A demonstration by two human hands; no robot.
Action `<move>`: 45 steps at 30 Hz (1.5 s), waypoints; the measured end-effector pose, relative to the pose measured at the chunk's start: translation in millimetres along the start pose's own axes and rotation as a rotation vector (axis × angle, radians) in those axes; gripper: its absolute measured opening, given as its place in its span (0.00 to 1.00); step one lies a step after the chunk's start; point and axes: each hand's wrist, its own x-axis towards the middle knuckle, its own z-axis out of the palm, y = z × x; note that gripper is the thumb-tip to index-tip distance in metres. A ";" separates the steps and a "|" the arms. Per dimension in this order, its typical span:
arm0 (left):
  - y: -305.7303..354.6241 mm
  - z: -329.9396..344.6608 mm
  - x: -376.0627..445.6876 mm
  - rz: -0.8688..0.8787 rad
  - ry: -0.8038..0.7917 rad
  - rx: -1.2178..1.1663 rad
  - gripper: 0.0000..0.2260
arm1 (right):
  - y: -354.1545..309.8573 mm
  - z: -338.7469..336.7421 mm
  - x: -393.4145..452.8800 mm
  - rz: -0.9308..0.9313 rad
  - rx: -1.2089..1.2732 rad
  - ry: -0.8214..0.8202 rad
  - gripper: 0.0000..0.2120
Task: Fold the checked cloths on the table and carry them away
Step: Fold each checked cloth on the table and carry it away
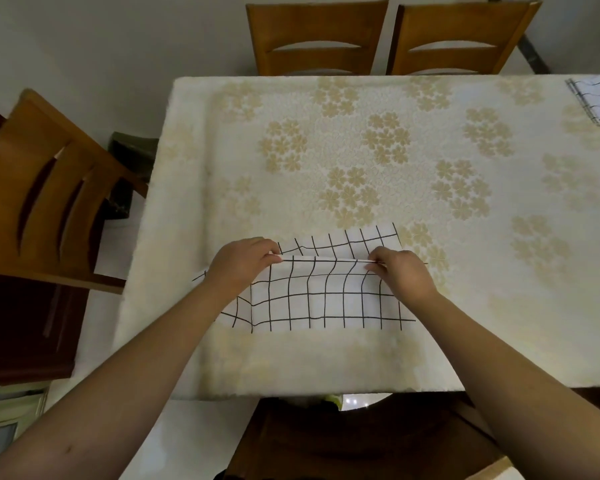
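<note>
I find no readable text, label, brand, number or sign anywhere in my view. The cloth I hold (326, 292) carries only a plain black grid on white, and the folded one at the far right edge (598, 102) shows the same lines, no lettering. The table cover (361, 150) bears a printed flower pattern and nothing written. The wooden chairs (317, 36) have bare backs with no marks I can make out.
</note>
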 end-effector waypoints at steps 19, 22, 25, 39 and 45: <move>-2.3 -74.7 -27.8 -0.204 -0.325 0.026 0.07 | -16.8 -77.4 -24.7 0.046 0.135 -0.202 0.11; 4.0 -92.4 -27.6 -0.190 -0.419 0.033 0.06 | -22.5 -95.7 -23.5 0.030 0.135 -0.320 0.09; 5.4 -103.4 -27.8 -0.181 -0.493 0.001 0.05 | -27.4 -107.4 -21.6 0.027 0.114 -0.401 0.08; -45.4 -47.7 -7.2 -0.345 -0.343 0.118 0.07 | -1.4 -44.8 10.8 0.088 -0.096 -0.253 0.06; -72.0 -18.6 0.0 -0.371 -0.277 0.141 0.07 | 14.5 -21.2 38.0 0.126 -0.320 -0.252 0.11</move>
